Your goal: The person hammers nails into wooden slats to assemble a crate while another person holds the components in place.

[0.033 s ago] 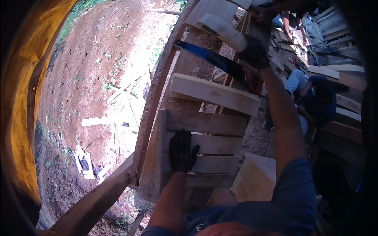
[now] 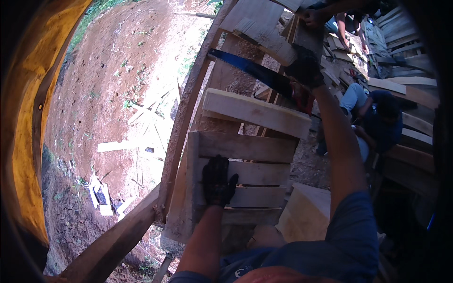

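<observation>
The hand saw (image 2: 250, 70), a long steel blade painted dark blue with a red handle, hangs slantwise in the air above the woodwork, its tip near a long weathered wooden rail (image 2: 185, 106) and its handle up at the right. The right hand (image 2: 304, 68), in a black glove, is closed tightly round that handle. Just below the blade a pale, rough-sawn plank (image 2: 257, 112) lies across the frame; whether the teeth touch any wood cannot be told.

Below that, the left hand (image 2: 218, 181), also in a black glove, lies flat with fingers spread on a grey slatted wooden panel (image 2: 250, 147), pressing on it and gripping nothing.

Set against the earlier picture, nothing has shifted: saw, plank and both hands sit in the same places, so the sawing is no further along.

By count: one saw, two black gloves, one pale plank and about four slats on the panel. Further out, one seated person in a blue top (image 2: 377, 118) is at the right, another person's hands (image 2: 314, 16) show at the top edge, and several pale wood offcuts (image 2: 113, 146) lie on the red soil to the left.
</observation>
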A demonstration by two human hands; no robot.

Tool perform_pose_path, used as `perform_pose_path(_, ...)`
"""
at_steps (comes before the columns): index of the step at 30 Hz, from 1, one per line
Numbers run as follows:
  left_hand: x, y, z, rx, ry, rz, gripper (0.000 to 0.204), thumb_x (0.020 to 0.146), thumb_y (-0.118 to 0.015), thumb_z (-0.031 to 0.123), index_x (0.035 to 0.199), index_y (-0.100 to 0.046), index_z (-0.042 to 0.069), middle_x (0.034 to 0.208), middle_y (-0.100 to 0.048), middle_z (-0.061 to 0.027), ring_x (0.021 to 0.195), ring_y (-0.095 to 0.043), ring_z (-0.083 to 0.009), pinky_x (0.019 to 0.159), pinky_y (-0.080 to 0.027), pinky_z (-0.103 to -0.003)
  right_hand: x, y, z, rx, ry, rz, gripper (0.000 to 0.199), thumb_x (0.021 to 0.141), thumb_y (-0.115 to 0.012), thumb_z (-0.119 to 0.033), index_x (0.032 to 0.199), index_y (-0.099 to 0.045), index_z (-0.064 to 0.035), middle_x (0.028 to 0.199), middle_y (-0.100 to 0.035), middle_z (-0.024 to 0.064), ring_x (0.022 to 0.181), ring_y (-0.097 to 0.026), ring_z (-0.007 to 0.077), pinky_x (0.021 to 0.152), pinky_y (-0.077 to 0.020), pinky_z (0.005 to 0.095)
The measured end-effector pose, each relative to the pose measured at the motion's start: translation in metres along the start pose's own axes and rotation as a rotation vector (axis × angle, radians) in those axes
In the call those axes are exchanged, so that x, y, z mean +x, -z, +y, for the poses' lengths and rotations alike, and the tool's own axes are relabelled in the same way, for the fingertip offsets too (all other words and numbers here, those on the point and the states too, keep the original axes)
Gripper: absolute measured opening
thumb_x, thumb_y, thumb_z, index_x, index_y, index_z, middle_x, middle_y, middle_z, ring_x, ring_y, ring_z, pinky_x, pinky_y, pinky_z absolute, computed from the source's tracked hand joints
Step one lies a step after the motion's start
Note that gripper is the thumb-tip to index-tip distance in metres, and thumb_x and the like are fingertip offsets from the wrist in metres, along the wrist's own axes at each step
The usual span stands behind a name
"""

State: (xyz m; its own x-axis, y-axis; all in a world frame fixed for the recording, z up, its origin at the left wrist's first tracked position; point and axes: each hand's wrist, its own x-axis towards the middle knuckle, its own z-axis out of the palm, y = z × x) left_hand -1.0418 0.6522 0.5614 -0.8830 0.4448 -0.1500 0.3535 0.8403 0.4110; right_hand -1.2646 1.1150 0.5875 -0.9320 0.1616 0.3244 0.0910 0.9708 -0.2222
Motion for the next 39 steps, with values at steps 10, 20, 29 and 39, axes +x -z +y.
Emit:
perform_pose_path(10,-0.003,0.000,0.003,-0.008,-0.005,0.012,0.078,0.088,-0.079,0.033,0.157,-0.048,0.012,0.162,-0.046,-0.0155,0.154,-0.036,-0.0362,0.128,-0.025,-0.052,-0.131,0.050,-0.112,0.298,0.099,-0.275,0.095,0.065,-0.094,-0.033,0.148,-0.056,-0.0071,0.139,-0.063,0.0190,0.131,-0.058,0.0375,0.117,-0.0418,0.0481)
perform_pose_path(20,-0.002,0.003,0.003,0.015,-0.013,0.020,0.070,0.091,-0.075,0.035,0.154,-0.053,0.011,0.163,-0.046,-0.0151,0.153,-0.038,-0.0353,0.127,-0.026,-0.051,-0.163,0.021,-0.115,0.241,0.175,-0.236,0.098,0.068,-0.091,-0.035,0.154,-0.049,-0.0088,0.145,-0.059,0.0156,0.137,-0.055,0.0338,0.122,-0.0365,0.0469)
perform_pose_path(29,-0.005,-0.003,-0.004,0.010,0.002,-0.001,0.074,0.095,-0.070,0.041,0.159,-0.046,0.012,0.167,-0.040,-0.0152,0.155,-0.035,-0.0361,0.128,-0.024,-0.051,-0.150,0.019,-0.105,0.255,0.240,-0.279,0.096,0.067,-0.089,-0.026,0.153,-0.052,-0.0105,0.137,-0.066,0.0157,0.131,-0.060,0.0355,0.115,-0.0450,0.0457)
perform_pose_path(39,-0.010,-0.013,-0.006,0.070,-0.008,0.035,0.074,0.097,-0.066,0.044,0.161,-0.043,0.014,0.168,-0.037,-0.0142,0.156,-0.032,-0.0351,0.129,-0.022,-0.051,-0.160,0.005,-0.110,0.122,0.265,-0.145,0.098,0.073,-0.088,-0.053,0.156,-0.051,-0.0180,0.141,-0.064,0.0128,0.130,-0.061,0.0310,0.117,-0.0426,0.0455)
